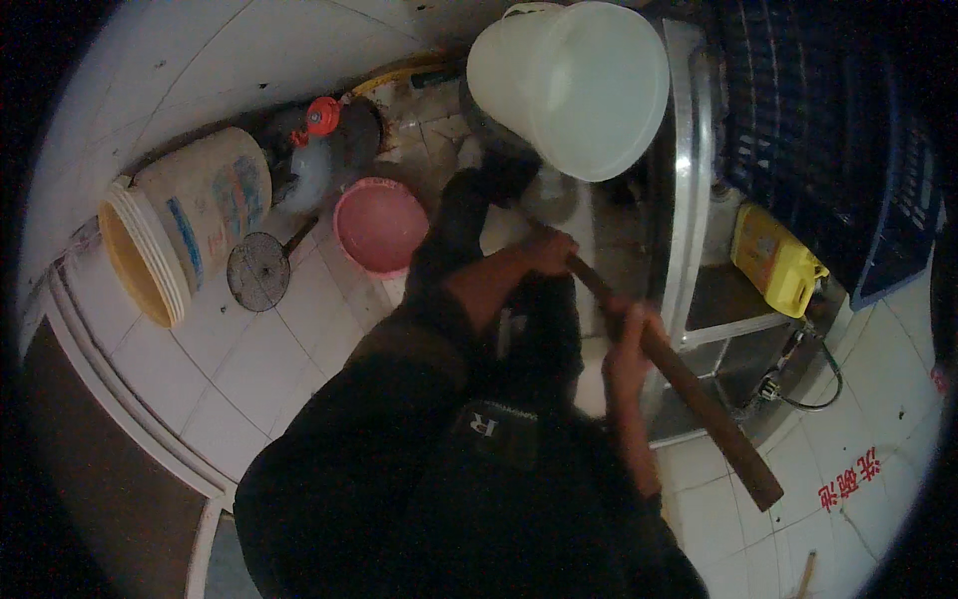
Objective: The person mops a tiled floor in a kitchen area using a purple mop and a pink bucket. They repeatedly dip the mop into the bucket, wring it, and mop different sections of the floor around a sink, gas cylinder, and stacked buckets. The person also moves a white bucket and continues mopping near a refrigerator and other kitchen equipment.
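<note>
A long brown wooden shaft (711,408) runs diagonally in front of my legs, wider at its lower-right end. My left hand (552,253) grips it near its upper-left end. Farther down the shaft, my right hand (632,341) is closed around it. Beyond my left hand the far end fades into shadow, and I cannot tell what it is joined to. A white plastic bucket (599,90) is just past that end, its round face towards me. A pink plastic basin (380,224) sits on the tiled floor, left of my leg.
A beige bucket (224,172) lies on its side at the left, beside a round mesh skimmer (258,271) and an orange-topped container (313,168). Along the right run a steel sink's rim (682,224), a yellow jug (771,258), a tap (771,385) and a blue plastic crate (823,150).
</note>
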`<state>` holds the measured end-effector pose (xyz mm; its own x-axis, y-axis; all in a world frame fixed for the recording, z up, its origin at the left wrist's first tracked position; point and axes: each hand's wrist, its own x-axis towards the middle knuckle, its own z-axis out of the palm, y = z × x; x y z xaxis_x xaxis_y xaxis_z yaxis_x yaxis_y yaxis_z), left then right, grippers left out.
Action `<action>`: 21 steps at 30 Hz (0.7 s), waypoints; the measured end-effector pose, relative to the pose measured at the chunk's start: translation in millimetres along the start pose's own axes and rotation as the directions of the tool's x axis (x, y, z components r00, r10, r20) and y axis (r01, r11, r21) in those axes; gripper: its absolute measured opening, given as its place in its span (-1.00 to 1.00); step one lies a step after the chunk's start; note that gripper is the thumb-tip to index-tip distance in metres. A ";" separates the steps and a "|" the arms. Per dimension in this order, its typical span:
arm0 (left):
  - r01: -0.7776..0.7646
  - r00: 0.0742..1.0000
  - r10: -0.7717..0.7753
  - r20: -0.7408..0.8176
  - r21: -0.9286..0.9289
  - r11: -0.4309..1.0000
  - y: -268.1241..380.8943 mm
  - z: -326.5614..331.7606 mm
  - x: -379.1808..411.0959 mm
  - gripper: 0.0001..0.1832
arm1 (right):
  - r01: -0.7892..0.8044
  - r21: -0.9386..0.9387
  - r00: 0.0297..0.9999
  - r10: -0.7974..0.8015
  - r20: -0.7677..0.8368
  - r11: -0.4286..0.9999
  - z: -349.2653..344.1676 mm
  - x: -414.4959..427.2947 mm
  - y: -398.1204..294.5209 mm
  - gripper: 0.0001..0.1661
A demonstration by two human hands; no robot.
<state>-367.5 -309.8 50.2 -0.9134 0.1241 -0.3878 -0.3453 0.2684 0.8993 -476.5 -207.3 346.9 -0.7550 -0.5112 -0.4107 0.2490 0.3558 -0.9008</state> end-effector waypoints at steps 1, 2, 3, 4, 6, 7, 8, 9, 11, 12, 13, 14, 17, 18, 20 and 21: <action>-0.011 1.000 0.011 0.010 0.004 1.000 7.2 -11.8 2.3 -0.65 | -0.025 -0.027 0.995 0.023 -0.097 0.999 12.8 -1.8 -9.6 -0.73; 0.010 0.999 -0.010 0.037 0.010 1.000 17.4 -19.6 3.3 -0.64 | -0.053 -0.050 0.980 0.042 -0.193 0.997 17.7 -2.8 -14.6 -0.73; 0.044 0.998 -0.044 0.055 0.017 0.999 25.4 -24.1 0.3 -0.64 | -0.037 -0.067 0.983 0.024 -0.181 0.997 14.2 -1.6 -12.5 -0.73; 0.077 0.994 -0.079 0.071 0.024 0.997 32.7 -27.2 -1.0 -0.63 | -0.020 -0.085 0.986 0.006 -0.169 0.996 9.8 -1.3 -8.8 -0.73; 0.157 0.988 -0.157 0.009 -0.026 0.987 33.2 -19.3 6.2 -0.62 | -0.012 -0.120 0.990 -0.006 -0.144 0.993 0.0 -2.8 -7.4 -0.74; 0.197 0.980 -0.198 -0.013 -0.056 0.979 34.9 -10.9 6.7 -0.61 | -0.020 -0.139 0.991 0.001 -0.133 0.990 -4.2 -2.4 -11.0 -0.74; 0.177 0.984 -0.177 0.012 -0.001 0.984 35.6 -2.2 3.5 -0.59 | -0.029 -0.156 0.992 0.010 -0.123 0.987 -9.7 -5.2 -12.4 -0.74; 0.145 0.988 -0.148 0.040 0.051 0.988 41.2 -1.4 2.3 -0.58 | 0.002 -0.121 0.992 -0.017 -0.121 0.993 -16.2 -8.3 -9.1 -0.74; 0.083 0.994 -0.091 0.062 0.130 0.988 46.2 3.5 8.9 -0.56 | 0.060 -0.049 0.990 -0.066 -0.126 0.997 -27.4 -14.1 -1.0 -0.75; 0.064 0.996 -0.073 0.057 0.147 0.987 41.9 11.8 12.1 -0.56 | 0.030 -0.050 0.991 -0.036 -0.128 0.998 -33.7 -19.7 3.4 -0.75; 0.044 0.997 -0.054 0.055 0.165 0.985 38.1 20.4 13.5 -0.56 | -0.002 -0.050 0.991 -0.005 -0.133 0.999 -39.5 -24.7 6.9 -0.75; 0.048 0.997 -0.058 0.059 0.155 0.987 35.0 29.2 12.9 -0.61 | -0.034 -0.048 0.990 0.027 -0.140 0.998 -43.6 -29.6 9.4 -0.74; -0.032 0.999 0.029 0.024 0.138 0.990 33.5 27.9 11.3 -0.73 | -0.049 -0.051 0.981 0.039 -0.191 0.998 -43.9 -33.9 16.7 -0.74; -0.118 0.992 0.121 -0.018 0.128 0.985 28.0 28.2 9.0 -0.77 | -0.053 -0.095 0.977 0.032 -0.209 0.994 -43.4 -34.3 21.1 -0.74; -0.174 0.985 0.175 0.004 0.111 0.978 15.1 20.1 13.1 -0.81 | -0.065 -0.182 0.970 0.020 -0.243 0.981 -41.2 -33.1 28.3 -0.74; -0.128 0.991 0.123 0.058 0.084 0.988 5.1 27.0 15.6 -0.81 | -0.076 -0.185 0.974 0.033 -0.223 0.980 -35.6 -31.9 24.2 -0.74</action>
<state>-377.6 -280.6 43.3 -0.9349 0.2112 -0.2851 -0.2063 0.3300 0.9211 -467.9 -154.5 343.2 -0.8628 -0.3114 -0.3983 0.1890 0.5319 -0.8254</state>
